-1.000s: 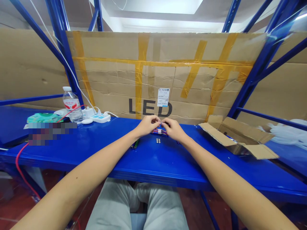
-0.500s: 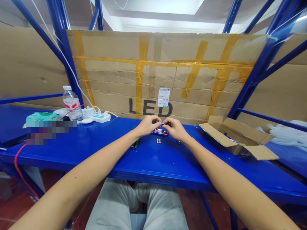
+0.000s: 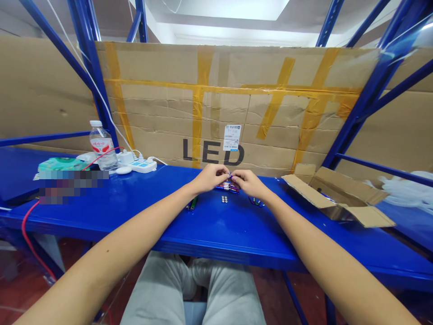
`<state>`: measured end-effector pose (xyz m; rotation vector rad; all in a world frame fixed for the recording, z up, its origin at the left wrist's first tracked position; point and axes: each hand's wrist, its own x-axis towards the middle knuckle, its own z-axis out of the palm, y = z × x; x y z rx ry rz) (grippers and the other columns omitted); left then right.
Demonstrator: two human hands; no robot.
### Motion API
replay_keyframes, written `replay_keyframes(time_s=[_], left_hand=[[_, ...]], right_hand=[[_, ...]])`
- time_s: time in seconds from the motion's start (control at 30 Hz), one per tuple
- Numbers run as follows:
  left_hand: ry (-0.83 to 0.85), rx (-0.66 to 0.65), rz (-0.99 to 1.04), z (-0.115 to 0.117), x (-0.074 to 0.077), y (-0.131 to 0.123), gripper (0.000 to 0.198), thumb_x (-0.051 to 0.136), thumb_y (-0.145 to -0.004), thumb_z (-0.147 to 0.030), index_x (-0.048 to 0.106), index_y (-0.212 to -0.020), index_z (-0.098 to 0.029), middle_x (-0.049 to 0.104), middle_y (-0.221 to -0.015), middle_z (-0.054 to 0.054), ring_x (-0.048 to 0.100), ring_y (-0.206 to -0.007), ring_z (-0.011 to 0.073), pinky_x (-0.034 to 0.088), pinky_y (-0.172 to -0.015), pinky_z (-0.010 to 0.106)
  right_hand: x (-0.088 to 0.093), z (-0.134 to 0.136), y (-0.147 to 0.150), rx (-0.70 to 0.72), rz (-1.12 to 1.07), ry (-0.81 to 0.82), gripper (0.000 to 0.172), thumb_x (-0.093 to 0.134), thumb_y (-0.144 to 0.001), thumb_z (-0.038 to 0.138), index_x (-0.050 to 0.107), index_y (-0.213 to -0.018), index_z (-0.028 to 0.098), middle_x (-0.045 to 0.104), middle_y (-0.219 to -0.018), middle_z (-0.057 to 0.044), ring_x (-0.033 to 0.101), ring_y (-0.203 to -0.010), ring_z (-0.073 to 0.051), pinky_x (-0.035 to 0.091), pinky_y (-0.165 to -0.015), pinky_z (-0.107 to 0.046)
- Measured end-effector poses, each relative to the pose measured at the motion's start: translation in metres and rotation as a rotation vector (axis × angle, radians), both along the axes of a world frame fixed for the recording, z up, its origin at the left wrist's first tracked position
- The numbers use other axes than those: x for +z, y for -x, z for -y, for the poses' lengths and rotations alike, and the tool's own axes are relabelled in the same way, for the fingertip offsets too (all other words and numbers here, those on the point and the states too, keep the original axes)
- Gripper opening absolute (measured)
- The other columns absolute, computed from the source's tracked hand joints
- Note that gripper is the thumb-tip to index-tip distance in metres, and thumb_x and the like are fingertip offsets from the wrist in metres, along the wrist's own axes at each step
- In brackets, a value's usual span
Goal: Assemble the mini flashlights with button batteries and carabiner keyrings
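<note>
My left hand [image 3: 214, 177] and my right hand [image 3: 248, 183] meet above the middle of the table, fingertips pinched close together. Between them is a small blue-purple piece [image 3: 230, 176], mostly covered by the fingers, so its kind does not show. Just below the hands lies a row of shiny red, blue and purple tubes [image 3: 228, 187]. Several small silver button cells [image 3: 224, 199] are grouped nearer to me. By my left wrist rest dark green tubes [image 3: 193, 204]. Some coloured clips [image 3: 256, 202], looking like small carabiners, lie partly hidden beside my right wrist.
An open cardboard box [image 3: 333, 194] stands at the right of the blue table [image 3: 216, 230]. On the left are a water bottle [image 3: 102, 146], a white power strip [image 3: 144, 166] and a green packet [image 3: 62, 164]. A large cardboard sheet [image 3: 162, 108] closes off the back.
Both hands stay together at nearly the same spot. The fingers have shifted slightly around the small piece, and my right wrist uncovers a little more of the clips.
</note>
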<state>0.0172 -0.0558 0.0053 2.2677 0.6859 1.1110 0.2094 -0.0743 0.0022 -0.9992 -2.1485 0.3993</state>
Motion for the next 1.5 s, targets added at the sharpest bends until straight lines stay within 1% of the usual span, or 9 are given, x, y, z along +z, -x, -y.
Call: replay_keyframes(time_s=[0.3,0.47,0.63,0.87,1.1,1.2,1.27,1.37,1.5], left_hand=[[-0.018,0.024,-0.007,-0.001,-0.002,-0.002,0.010,0.055,-0.080,-0.021,0.063,-0.083,-0.014,0.063,-0.072,0.000,0.055,-0.065,0.0115,0.042,-0.061,0.024],[-0.152,0.178,-0.047,0.007,-0.001,-0.006,0.014,0.053,-0.085,-0.020,0.065,-0.088,-0.016,0.068,-0.080,0.002,0.058,-0.071,0.0137,0.045,-0.068,0.027],[-0.343,0.217,-0.138,0.006,-0.005,-0.007,0.022,0.053,-0.086,-0.019,0.067,-0.102,-0.015,0.067,-0.091,0.006,0.061,-0.082,0.0171,0.047,-0.080,0.031],[-0.485,0.264,-0.358,0.005,-0.012,-0.009,0.069,0.074,-0.071,-0.042,0.050,-0.130,-0.016,0.057,-0.119,0.013,0.051,-0.112,0.0300,0.044,-0.095,0.044],[-0.532,0.327,-0.407,0.009,-0.008,-0.011,0.051,0.067,-0.074,-0.032,0.054,-0.119,-0.013,0.061,-0.112,0.014,0.054,-0.105,0.0290,0.045,-0.092,0.042],[-0.504,0.351,-0.369,0.008,-0.007,-0.009,0.056,0.068,-0.072,-0.034,0.054,-0.121,-0.011,0.062,-0.113,0.015,0.055,-0.107,0.0303,0.044,-0.094,0.043],[-0.440,0.362,-0.302,0.007,-0.008,-0.008,0.062,0.069,-0.071,-0.037,0.053,-0.125,-0.010,0.061,-0.117,0.016,0.055,-0.110,0.0304,0.044,-0.095,0.043],[-0.267,0.349,-0.150,0.003,-0.008,-0.007,0.065,0.072,-0.069,-0.040,0.053,-0.125,-0.011,0.065,-0.110,0.014,0.060,-0.100,0.0264,0.047,-0.089,0.040],[-0.014,0.296,0.110,-0.002,-0.007,-0.007,0.061,0.076,-0.068,-0.037,0.056,-0.119,-0.011,0.067,-0.085,0.005,0.063,-0.079,0.0183,0.049,-0.076,0.033]], right_hand=[[-0.001,-0.001,0.002,0.047,-0.096,0.149,0.025,0.049,-0.085,0.034,0.051,-0.065,0.020,0.053,-0.053,0.001,0.047,-0.052,-0.015,0.039,-0.056,-0.030],[-0.001,-0.004,0.002,0.065,-0.191,0.198,0.027,0.055,-0.082,0.040,0.059,-0.070,0.016,0.058,-0.059,0.000,0.049,-0.056,-0.014,0.040,-0.058,-0.029],[-0.002,-0.009,-0.001,0.095,-0.249,0.257,0.030,0.060,-0.080,0.043,0.064,-0.072,0.014,0.066,-0.067,-0.004,0.056,-0.064,-0.016,0.044,-0.065,-0.030],[-0.010,-0.013,0.007,0.108,-0.528,0.490,0.029,0.068,-0.079,0.043,0.053,-0.074,0.018,0.069,-0.067,-0.005,0.064,-0.065,-0.019,0.052,-0.066,-0.034],[-0.013,-0.012,0.017,0.042,-0.522,0.438,0.031,0.065,-0.081,0.047,0.050,-0.078,0.019,0.061,-0.059,0.001,0.059,-0.057,-0.015,0.050,-0.061,-0.030],[-0.002,-0.013,0.007,-0.021,-0.400,0.417,0.029,0.055,-0.089,0.046,0.054,-0.081,0.017,0.068,-0.071,-0.005,0.063,-0.067,-0.016,0.050,-0.067,-0.029],[0.008,-0.011,-0.006,-0.211,-0.156,0.358,0.032,0.049,-0.092,0.040,0.057,-0.074,0.015,0.069,-0.072,-0.009,0.064,-0.067,-0.016,0.049,-0.067,-0.027],[0.020,-0.007,-0.022,-0.452,0.412,0.308,0.032,0.053,-0.087,0.032,0.060,-0.062,0.014,0.066,-0.060,-0.010,0.062,-0.061,-0.018,0.046,-0.064,-0.028],[0.024,0.000,-0.026,-0.511,0.789,0.422,0.019,0.066,-0.074,0.030,0.068,-0.073,0.011,0.070,-0.071,-0.012,0.064,-0.062,-0.021,0.043,-0.056,-0.029]])
